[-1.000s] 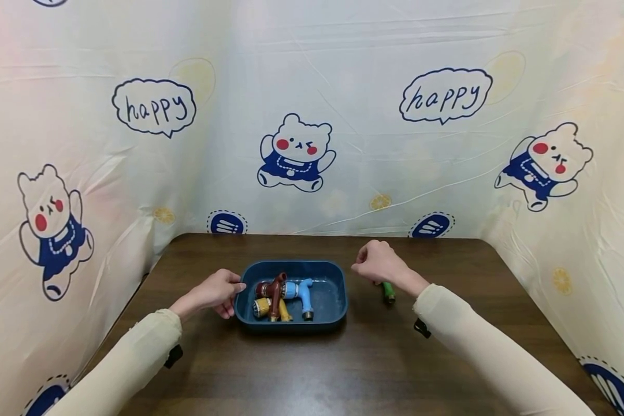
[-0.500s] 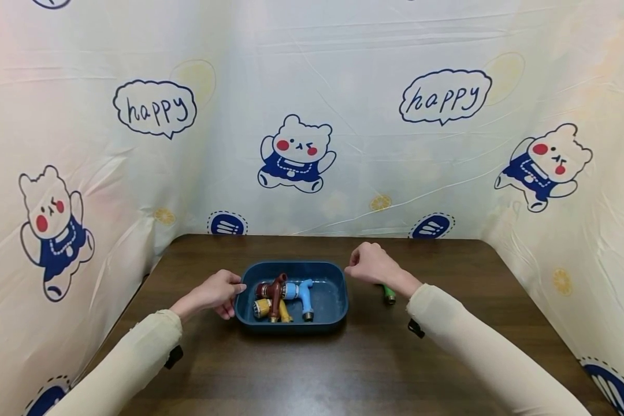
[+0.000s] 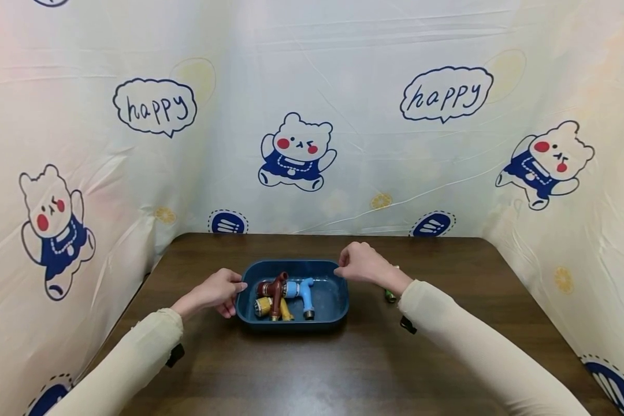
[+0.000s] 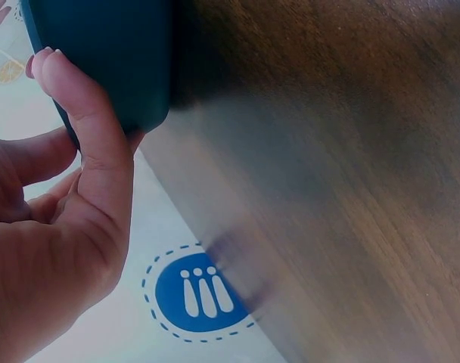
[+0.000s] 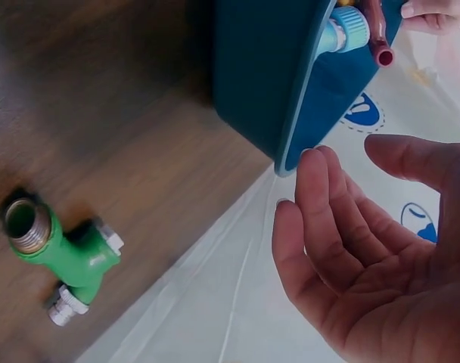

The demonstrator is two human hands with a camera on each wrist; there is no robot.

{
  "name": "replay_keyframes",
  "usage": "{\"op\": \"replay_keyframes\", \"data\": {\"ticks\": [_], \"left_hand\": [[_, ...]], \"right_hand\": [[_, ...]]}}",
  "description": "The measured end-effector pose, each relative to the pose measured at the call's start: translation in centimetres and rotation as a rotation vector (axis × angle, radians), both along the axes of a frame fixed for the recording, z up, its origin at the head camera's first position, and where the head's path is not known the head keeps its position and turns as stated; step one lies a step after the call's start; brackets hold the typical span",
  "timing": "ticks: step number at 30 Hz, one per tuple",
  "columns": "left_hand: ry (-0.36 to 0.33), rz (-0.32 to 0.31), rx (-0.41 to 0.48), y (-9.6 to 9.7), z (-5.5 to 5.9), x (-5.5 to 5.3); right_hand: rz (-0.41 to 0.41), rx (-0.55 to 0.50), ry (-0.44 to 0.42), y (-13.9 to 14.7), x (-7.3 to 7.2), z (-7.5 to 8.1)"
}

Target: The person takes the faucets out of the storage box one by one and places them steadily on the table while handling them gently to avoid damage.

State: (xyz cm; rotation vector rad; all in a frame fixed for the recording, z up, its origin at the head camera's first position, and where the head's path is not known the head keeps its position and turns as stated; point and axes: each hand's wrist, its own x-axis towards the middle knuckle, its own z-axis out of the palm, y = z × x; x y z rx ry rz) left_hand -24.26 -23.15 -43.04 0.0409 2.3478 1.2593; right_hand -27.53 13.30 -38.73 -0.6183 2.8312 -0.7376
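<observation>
A dark blue plastic bin [image 3: 325,320] sits on the table with a blue tap [image 3: 305,297], a dark red tap [image 3: 277,294] and a yellow tap [image 3: 263,306] lying in it. My left hand [image 3: 218,292] grips the bin's left end, thumb at the rim and fingers along the outer wall. At the far right corner, my right hand [image 3: 364,263] has its fingers loosely bent, fingertips right at the rim; in the right wrist view the palm [image 5: 396,295] holds nothing and the thumb stands apart. A green tap [image 5: 79,253] lies on the table beside the bin, partly hidden by my right wrist in the head view.
The brown wooden table [image 3: 312,370] has rounded far corners. A pale printed curtain [image 3: 364,173] with bears and "happy" bubbles hangs behind it and along both sides.
My right hand has moved left, from over the green tap to the bin's right rim. The left hand and the taps in the bin stay where they were.
</observation>
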Motion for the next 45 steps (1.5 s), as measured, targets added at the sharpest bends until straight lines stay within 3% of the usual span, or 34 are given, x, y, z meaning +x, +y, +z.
{"op": "replay_keyframes", "data": {"ticks": [18, 45], "left_hand": [[-0.002, -0.001, -0.015, 0.1, 0.1, 0.0], [-0.008, 0.001, -0.008, 0.0, 0.2, 0.0]], "right_hand": [[0.041, 0.015, -0.009, -2.0, -0.1, -0.1], [0.044, 0.094, -0.119, -5.2, -0.1, -0.7]]}}
